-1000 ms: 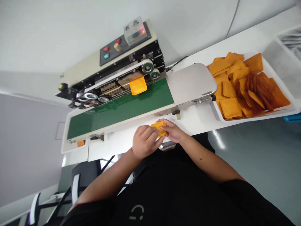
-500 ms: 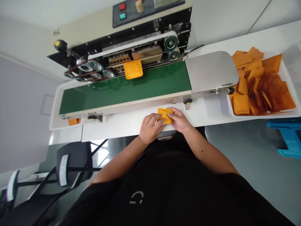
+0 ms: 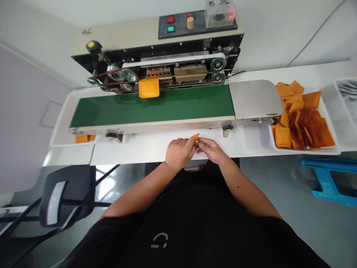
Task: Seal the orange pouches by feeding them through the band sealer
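Observation:
A small orange pouch (image 3: 196, 137) is between my two hands, tilted so that mostly one corner and edge show. My left hand (image 3: 180, 153) is wrapped round its left side, and the hand's back hides much of it. At its right lower edge, my right hand (image 3: 211, 150) is closed, with thumb and fingertips pinched on it. Both hands are over the white table, in front of a band sealing machine (image 3: 156, 46). Another orange pouch (image 3: 148, 88) hangs in the machine's sealing bands, its lower part over the green conveyor belt (image 3: 178, 106).
On the right stands a white bin (image 3: 336, 139) heaped with orange pouches (image 3: 299, 119). A second white bin (image 3: 60, 124), with a few pouches inside, sits under the belt's left end. A blue stool (image 3: 325, 180) and a black chair (image 3: 68, 197) flank me.
The pouch in the machine has travelled left along the bands. In my hands the other pouch has turned from facing up to nearly edge-on, my left hand closing further over it. The view has shifted.

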Tool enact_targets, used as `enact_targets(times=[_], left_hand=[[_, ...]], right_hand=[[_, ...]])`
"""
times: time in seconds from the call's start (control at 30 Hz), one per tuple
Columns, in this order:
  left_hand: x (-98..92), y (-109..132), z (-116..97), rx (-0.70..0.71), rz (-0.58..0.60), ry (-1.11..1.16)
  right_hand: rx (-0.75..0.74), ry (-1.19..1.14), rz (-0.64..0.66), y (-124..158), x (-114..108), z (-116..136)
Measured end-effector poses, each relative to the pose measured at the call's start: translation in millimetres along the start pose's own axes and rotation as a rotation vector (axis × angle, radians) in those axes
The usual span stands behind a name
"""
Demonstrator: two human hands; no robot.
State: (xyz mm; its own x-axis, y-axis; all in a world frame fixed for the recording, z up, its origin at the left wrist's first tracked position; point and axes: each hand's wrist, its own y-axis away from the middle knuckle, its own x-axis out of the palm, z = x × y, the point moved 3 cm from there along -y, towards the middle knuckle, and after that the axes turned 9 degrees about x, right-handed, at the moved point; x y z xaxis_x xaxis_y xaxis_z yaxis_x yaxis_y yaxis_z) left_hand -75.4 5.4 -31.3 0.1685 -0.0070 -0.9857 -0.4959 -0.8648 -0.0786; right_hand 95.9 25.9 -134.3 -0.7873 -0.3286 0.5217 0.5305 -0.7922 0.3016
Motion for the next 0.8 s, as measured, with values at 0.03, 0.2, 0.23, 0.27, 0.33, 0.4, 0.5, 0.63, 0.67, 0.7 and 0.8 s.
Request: enact_targets(times=[0.03,0.2,0.23,0.27,0.33,0.4,0.5,0.63,0.67,0.7,0.8], left_hand=[[-3.2,-1,0,-0.026,0.052,-0.02],[-24.0,-6,2,-0.072,0.248,-0.023],[-29.9,-7,1,-0.071,0.255,-0.003],[-36.7,-6,1,-0.068,0.246,0.025],[-52.9,-7,-3,-0.033,0.181,0.107],[-71.0,-10,-9,0.047,0.082,0.211],[-94.9,-25,-22,0.203,-0.063,0.321],[-111.2,-64,-36,0.327,-0.211,0.316],[-112.6,-76,-37,0.324,-0.239,0.303],[-113.2,-88,-38,0.317,-0.264,0.29],[-110.8,-129,-34,0.362,-0.343,0.249]], right_hand=[[0.003,0.008,0.019,0,0,0],[0.016,0.007,0.085,0,-1,5],[0.02,0.0,0.094,1,-1,6],[0.024,-0.009,0.101,1,-1,7],[0.027,-0.027,0.114,1,-1,8],[0.025,-0.045,0.123,-1,-1,7],[0.023,-0.081,0.123,-5,-2,3],[0.013,-0.116,0.144,-6,-1,2],[0.015,-0.116,0.15,-5,-1,3],[0.02,-0.113,0.154,-4,-1,4],[0.038,-0.111,0.168,-3,0,8]])
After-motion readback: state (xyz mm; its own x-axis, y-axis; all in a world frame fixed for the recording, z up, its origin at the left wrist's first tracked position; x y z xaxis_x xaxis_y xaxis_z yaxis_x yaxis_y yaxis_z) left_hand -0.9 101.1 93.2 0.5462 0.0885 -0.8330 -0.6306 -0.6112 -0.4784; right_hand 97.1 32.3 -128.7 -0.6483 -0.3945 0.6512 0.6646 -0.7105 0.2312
